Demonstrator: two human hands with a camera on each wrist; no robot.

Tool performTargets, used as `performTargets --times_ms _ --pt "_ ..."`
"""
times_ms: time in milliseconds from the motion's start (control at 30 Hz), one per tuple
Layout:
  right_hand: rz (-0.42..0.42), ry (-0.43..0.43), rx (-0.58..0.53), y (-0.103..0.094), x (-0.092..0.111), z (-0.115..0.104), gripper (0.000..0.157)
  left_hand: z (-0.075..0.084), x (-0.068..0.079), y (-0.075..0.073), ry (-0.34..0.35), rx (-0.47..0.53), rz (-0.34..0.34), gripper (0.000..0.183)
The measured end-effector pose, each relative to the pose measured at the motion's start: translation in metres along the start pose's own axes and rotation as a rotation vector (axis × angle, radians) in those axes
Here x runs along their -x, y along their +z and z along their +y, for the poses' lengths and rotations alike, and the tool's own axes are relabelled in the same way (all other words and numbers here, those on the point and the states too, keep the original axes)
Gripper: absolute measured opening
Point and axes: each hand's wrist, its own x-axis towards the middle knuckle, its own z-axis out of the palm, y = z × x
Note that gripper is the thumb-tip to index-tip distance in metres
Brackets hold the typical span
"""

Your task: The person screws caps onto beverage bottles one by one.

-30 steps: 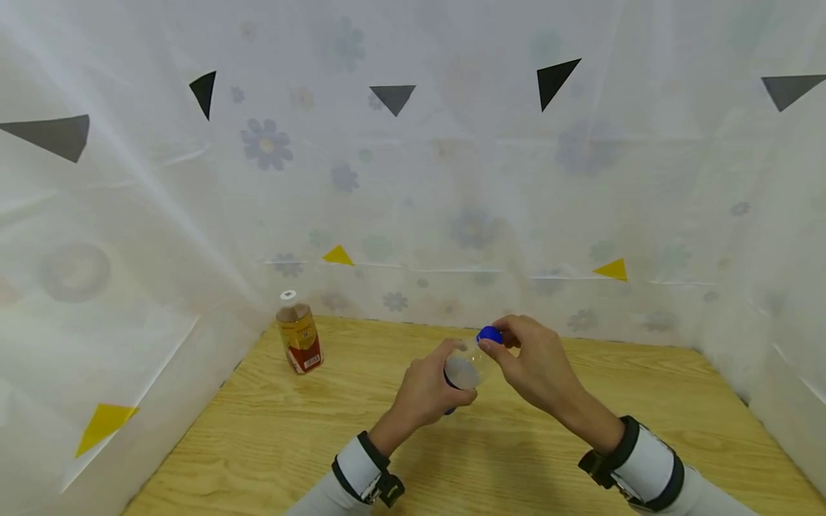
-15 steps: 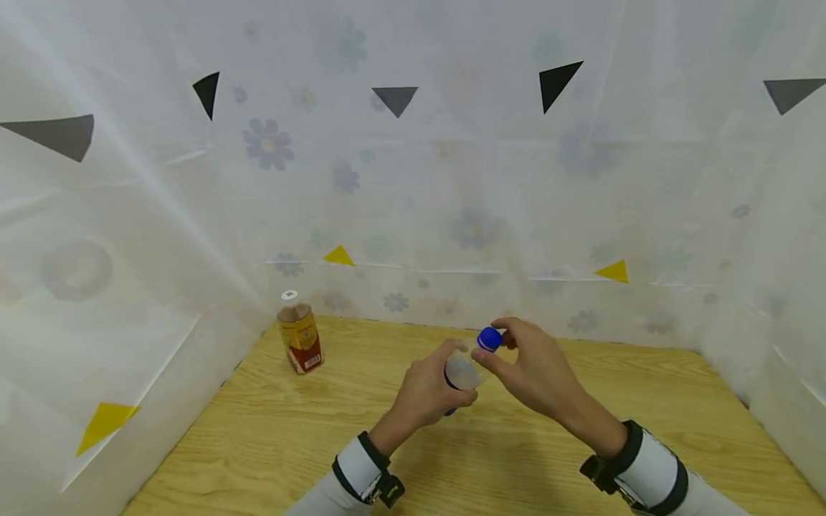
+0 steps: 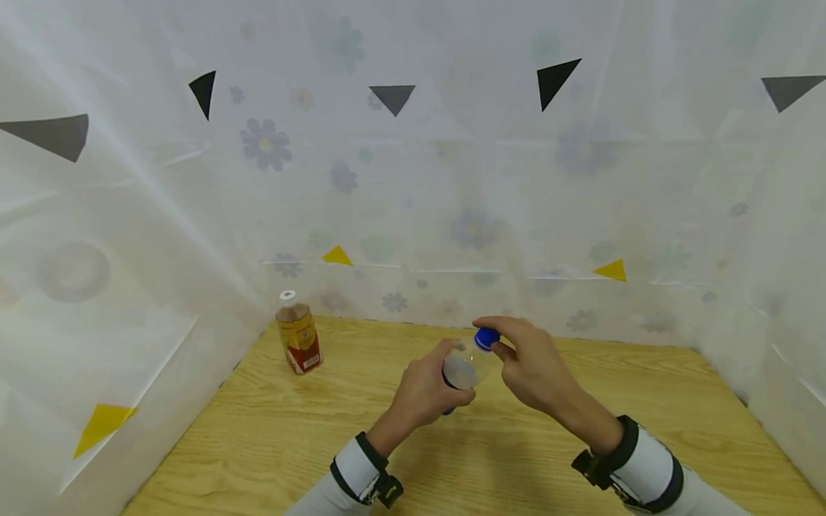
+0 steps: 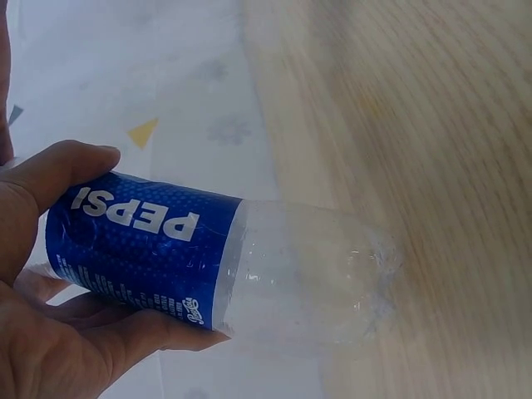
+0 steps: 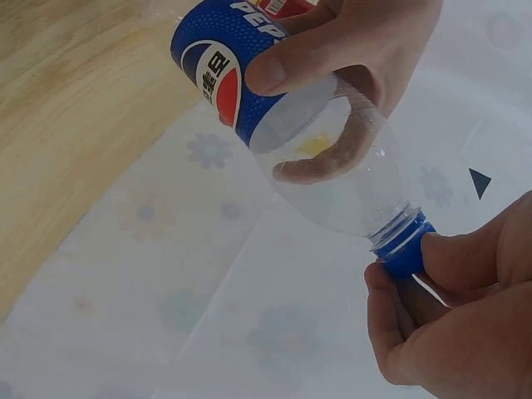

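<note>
A clear plastic Pepsi bottle (image 5: 341, 183) with a blue label (image 4: 141, 241) is held tilted above the table. My left hand (image 3: 422, 390) grips it round the label and shoulder; its base points down toward the table in the left wrist view. At the bottle's neck is a blue cap (image 5: 405, 249), with clear threads and a ring showing beside it. My right hand (image 3: 538, 365) pinches this cap between thumb (image 5: 465, 262) and fingers. Whether the cap sits fully on the neck I cannot tell. No liquid shows inside the bottle.
A second bottle (image 3: 300, 337), with amber contents, a white cap and a yellow and red label, stands upright at the table's back left. Pale flowered sheeting (image 3: 419, 186) with black, grey and yellow triangles encloses the wooden table (image 3: 245, 444) at the back and sides.
The right hand's fingers have shifted round the blue cap: the forefinger now reaches over its top and the thumb has moved back to the right. The left hand and bottle stay nearly still.
</note>
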Motion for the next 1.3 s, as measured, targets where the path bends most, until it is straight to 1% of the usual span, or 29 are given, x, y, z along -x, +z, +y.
performTargets --times_ms 167,433,667,933,1133,1300 --pt "0.036 -0.011 -0.013 0.0017 0.0015 0.002 0.043 0.0007 -0.0007 0.0006 0.009 -0.008 -0.005 0.068" --pt "0.049 -0.02 -0.022 0.0029 0.0017 0.0033 0.04 0.0004 -0.0004 0.0008 0.012 -0.01 -0.005 0.067" --pt "0.064 -0.019 -0.015 0.0048 0.0025 0.0046 0.034 0.0003 0.0004 0.0013 0.009 -0.01 -0.008 0.067" --pt "0.087 -0.014 0.009 0.0046 0.0015 0.006 0.023 0.0013 -0.0004 0.0012 0.012 -0.017 -0.009 0.067" --pt "0.091 0.012 0.006 0.0038 0.0013 0.0074 0.015 0.0019 -0.0006 0.0007 0.018 -0.015 -0.02 0.068" --pt "0.083 0.034 0.001 0.006 0.0021 0.0088 0.013 0.0005 -0.0003 0.0017 0.017 -0.013 -0.018 0.067"
